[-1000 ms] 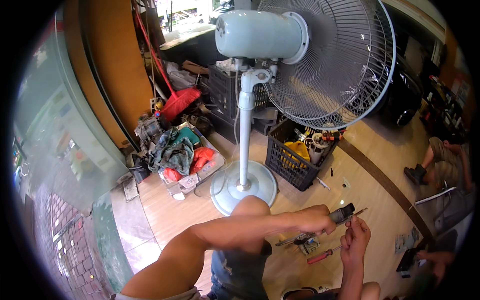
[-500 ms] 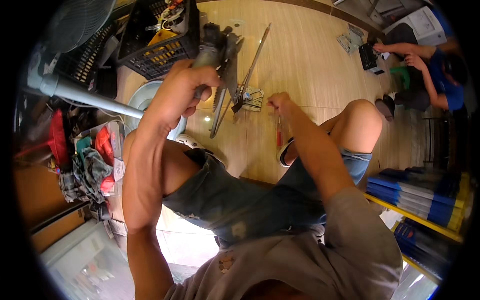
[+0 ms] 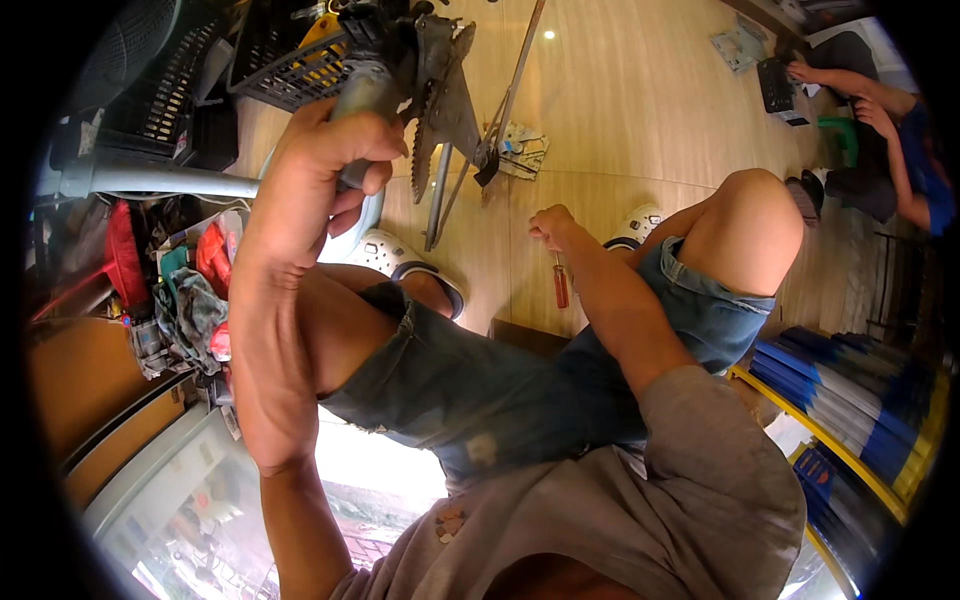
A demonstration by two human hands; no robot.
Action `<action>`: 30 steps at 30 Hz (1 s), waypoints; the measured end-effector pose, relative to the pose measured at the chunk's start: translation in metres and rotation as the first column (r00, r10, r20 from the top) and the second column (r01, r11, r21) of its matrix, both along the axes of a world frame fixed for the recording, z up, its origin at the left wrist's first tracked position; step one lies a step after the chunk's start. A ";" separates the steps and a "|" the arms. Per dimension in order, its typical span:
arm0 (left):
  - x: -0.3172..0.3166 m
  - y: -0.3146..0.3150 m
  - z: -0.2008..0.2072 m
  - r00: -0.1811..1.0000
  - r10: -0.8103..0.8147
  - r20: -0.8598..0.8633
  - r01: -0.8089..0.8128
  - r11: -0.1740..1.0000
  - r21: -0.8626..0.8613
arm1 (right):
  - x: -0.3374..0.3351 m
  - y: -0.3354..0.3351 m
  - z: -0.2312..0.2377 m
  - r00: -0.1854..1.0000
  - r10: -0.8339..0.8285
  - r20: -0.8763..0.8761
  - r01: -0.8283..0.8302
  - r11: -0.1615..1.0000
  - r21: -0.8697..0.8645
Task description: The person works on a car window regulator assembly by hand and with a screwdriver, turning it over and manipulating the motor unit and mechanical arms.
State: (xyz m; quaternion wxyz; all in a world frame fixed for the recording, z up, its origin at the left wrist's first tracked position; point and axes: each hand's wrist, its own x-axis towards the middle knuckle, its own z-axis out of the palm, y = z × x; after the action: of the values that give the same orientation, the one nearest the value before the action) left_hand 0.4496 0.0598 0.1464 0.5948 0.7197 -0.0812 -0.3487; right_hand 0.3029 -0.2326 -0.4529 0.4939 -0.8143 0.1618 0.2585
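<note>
My left hand [image 3: 325,170] is closed around the grey tubular grip of a dark metal mechanism [image 3: 442,100]. The mechanism has a flat plate with a toothed edge, and thin rods slant off it. It is held up at a tilt, above the floor and left of centre. My right hand [image 3: 552,228] is pinched on a screwdriver [image 3: 560,286], whose red handle hangs below the fingers. Most of the shaft is hidden in the hand. Just beyond the mechanism, a small silvery metal plate [image 3: 522,152] lies on the floor.
A black plastic crate [image 3: 290,80] with loose parts stands at the upper left. Below it a pale stand pole [image 3: 150,182] crosses toward my left wrist. Cloths [image 3: 195,310] are heaped at left. A co-worker [image 3: 880,110] handles a black box [image 3: 780,92]; stacked blue packs [image 3: 840,390] fill a yellow-edged shelf.
The mechanism appears larger and higher in view, still in my left hand. My right hand has drawn away from the metal plate with the screwdriver. The whole view has shifted slightly.
</note>
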 end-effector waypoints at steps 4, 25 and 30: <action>0.001 0.012 -0.006 0.998 0.056 0.002 -0.056 0.998 0.028 | 0.009 0.038 0.033 0.950 -0.164 -0.265 0.168 0.986 -0.006; 0.007 0.012 -0.006 1.000 -0.005 0.019 0.004 0.998 0.059 | 0.153 -0.098 0.465 0.799 -0.577 -0.166 0.526 0.540 0.657; 0.012 0.020 -0.011 0.999 -0.030 -0.028 0.030 1.000 0.006 | 0.085 -0.062 0.543 0.877 -0.467 -0.115 0.409 0.598 0.689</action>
State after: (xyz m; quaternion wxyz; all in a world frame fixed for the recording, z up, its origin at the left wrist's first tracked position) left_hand 0.4619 0.0794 0.1358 0.5883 0.7155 -0.0825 -0.3677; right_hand 0.3880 -0.2951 0.0900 0.8164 -0.5120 0.2281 0.1392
